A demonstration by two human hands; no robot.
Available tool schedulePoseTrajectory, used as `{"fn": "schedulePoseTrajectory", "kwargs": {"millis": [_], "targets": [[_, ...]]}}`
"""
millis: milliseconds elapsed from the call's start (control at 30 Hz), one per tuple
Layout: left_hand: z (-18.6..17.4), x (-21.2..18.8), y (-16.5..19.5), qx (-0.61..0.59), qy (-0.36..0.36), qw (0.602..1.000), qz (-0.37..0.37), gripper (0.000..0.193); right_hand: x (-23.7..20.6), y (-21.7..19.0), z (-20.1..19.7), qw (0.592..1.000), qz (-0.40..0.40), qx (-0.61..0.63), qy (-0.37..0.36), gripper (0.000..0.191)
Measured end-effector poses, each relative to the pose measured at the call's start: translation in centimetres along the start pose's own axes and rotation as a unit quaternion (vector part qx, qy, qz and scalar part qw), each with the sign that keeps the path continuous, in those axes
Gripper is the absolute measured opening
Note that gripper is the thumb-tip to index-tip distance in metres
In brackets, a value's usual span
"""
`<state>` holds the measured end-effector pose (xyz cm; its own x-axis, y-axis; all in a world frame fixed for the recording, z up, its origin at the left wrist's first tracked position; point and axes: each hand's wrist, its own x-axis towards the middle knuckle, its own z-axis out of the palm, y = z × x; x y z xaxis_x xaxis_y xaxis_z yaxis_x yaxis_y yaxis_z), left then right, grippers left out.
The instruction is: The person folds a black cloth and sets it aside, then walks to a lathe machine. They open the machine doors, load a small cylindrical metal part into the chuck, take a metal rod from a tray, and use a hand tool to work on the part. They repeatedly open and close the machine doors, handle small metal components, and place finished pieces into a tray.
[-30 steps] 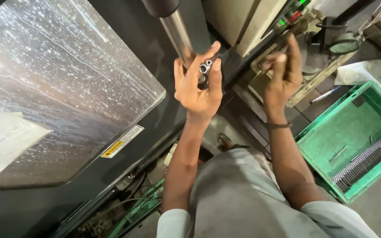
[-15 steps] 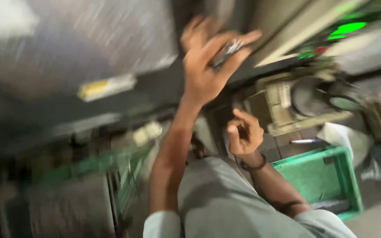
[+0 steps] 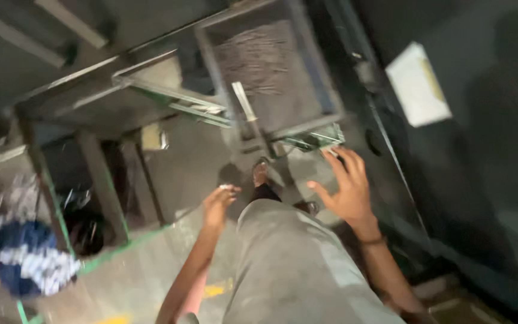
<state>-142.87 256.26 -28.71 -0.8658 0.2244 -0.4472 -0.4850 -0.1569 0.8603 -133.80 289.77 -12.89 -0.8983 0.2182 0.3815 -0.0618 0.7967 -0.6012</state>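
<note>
View swung from machine to floor; I keep left hand [image 3: 220, 204] pinched on small metal part, right hand [image 3: 348, 187] spread, steadying toward crate [image 3: 271, 78].

Dim workshop: grey concrete floor [image 3: 193, 162], green-edged metal frame [image 3: 121, 228], dark machine wall [image 3: 481, 180].

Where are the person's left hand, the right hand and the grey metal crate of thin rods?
left hand [image 3: 219, 203], head view, on the closed fingers.
right hand [image 3: 346, 189], head view, on the open palm.
grey metal crate of thin rods [image 3: 307, 123], head view, on its near rim.
</note>
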Motion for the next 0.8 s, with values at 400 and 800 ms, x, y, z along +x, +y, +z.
{"fn": "schedulePoseTrajectory", "kwargs": {"millis": [400,800], "targets": [[-9.6,2.5,8.7,-0.497,0.157,0.85,0.072,0.025,8.2,-1.1,18.6,0.986,-0.12,0.044,-0.107,0.05],[-9.5,3.8,11.8,-0.509,0.135,0.845,0.092,0.019,9.3,-12.0,13.1,0.917,-0.178,0.214,-0.286,0.023]]}}
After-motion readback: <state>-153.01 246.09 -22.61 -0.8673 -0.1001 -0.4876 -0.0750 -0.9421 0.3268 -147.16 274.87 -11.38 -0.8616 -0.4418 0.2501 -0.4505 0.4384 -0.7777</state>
